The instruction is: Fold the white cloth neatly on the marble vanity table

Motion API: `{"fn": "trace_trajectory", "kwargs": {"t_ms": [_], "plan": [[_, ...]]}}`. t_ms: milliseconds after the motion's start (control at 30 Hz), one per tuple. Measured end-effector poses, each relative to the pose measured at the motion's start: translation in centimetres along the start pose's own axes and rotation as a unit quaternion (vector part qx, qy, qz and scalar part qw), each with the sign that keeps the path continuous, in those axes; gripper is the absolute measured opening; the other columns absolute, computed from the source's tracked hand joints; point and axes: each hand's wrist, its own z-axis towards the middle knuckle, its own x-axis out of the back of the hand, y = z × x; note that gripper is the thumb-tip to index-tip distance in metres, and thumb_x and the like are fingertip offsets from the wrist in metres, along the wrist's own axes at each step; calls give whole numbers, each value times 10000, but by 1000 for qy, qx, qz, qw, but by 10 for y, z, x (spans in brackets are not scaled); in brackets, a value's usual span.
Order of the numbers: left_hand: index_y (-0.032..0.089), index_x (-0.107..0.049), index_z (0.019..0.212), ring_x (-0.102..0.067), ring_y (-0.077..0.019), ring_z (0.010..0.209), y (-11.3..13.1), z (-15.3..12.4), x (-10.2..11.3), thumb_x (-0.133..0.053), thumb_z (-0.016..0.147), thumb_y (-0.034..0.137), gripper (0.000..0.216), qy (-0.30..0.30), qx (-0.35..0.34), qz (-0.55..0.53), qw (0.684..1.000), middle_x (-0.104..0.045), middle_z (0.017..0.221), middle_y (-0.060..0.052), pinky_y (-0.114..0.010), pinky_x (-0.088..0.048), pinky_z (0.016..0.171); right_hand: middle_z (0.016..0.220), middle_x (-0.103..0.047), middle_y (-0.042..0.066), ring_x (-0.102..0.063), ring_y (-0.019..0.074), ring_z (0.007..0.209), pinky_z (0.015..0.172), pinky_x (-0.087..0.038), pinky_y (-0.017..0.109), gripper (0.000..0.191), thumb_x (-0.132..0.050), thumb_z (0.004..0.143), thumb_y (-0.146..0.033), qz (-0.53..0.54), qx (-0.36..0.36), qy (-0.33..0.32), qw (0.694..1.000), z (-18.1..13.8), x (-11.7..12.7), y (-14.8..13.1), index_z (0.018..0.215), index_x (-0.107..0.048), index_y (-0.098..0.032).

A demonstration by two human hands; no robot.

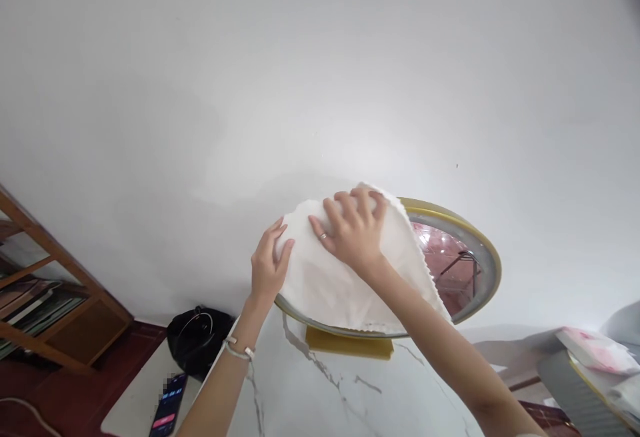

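An oval mirror (465, 304) with a gold and grey rim stands on a gold base (350, 344) before the wall. Draped over most of its face is a white cloth (320, 284) with a scalloped edge. My left hand (267, 264) grips the mirror's left edge, thumb in front and fingers curled toward the rim, over the cloth's border. Pressed onto the upper middle of the cloth is my right hand (355, 227), fingers spread and slightly bent. The mirror's right part is uncovered and reflects a pinkish floor and dark metal legs.
The mirror stands on a white marble-patterned tabletop (330, 400). To the left are a black bag (195, 340), a phone (167, 407) on a white surface, and a wooden shelf (85, 297) with books. A pink-and-white packet (595, 350) lies at the right. Behind rises a white wall (300, 77).
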Motion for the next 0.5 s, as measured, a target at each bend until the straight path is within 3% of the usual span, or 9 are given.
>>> {"fn": "trace_trajectory", "kwargs": {"t_ms": [133, 233, 333, 400, 500], "plan": [[182, -584, 1035, -665, -201, 1016, -29, -38, -2, -535, 905, 381, 243, 74, 95, 3, 993, -697, 1098, -103, -340, -551, 842, 1113, -629, 108, -504, 287, 1090, 939, -320, 469, 363, -378, 972, -407, 2, 143, 1, 990, -4, -13, -19, 1110, -614, -167], [178, -560, 1059, -592, -222, 1169, -33, -44, -9, -547, 906, 332, 217, 117, 55, -21, 991, -611, 1269, -139, -382, -526, 916, 1251, -603, 106, -478, 265, 1186, 963, -340, 430, 347, -412, 972, -314, 10, 246, 12, 969, -13, -15, -16, 1237, -574, -158], [186, -485, 1268, -491, -233, 1290, -19, -25, -17, -562, 903, 278, 384, 75, -72, -17, 994, -514, 1387, -156, -411, -477, 1006, 1303, -589, 89, -449, 258, 1262, 1066, -271, 478, 358, -464, 960, -315, 22, 220, 35, 975, -21, -9, 3, 1285, -553, -195], [205, -485, 1314, -535, -221, 1247, -3, -3, -22, -567, 902, 242, 422, 52, -151, 0, 987, -570, 1331, -134, -382, -497, 986, 1277, -611, 82, -471, 259, 1251, 1113, -203, 525, 373, -501, 946, -366, 14, 171, 54, 984, -22, -2, 22, 1281, -559, -213], [229, -567, 1248, -594, -203, 1173, 25, 31, -31, -530, 917, 184, 336, 57, -215, -9, 975, -668, 1186, -76, -356, -530, 935, 1178, -660, 76, -519, 267, 1191, 1129, -166, 567, 400, -550, 915, -433, -3, 102, 91, 991, -18, 7, 50, 1250, -578, -215]]}}
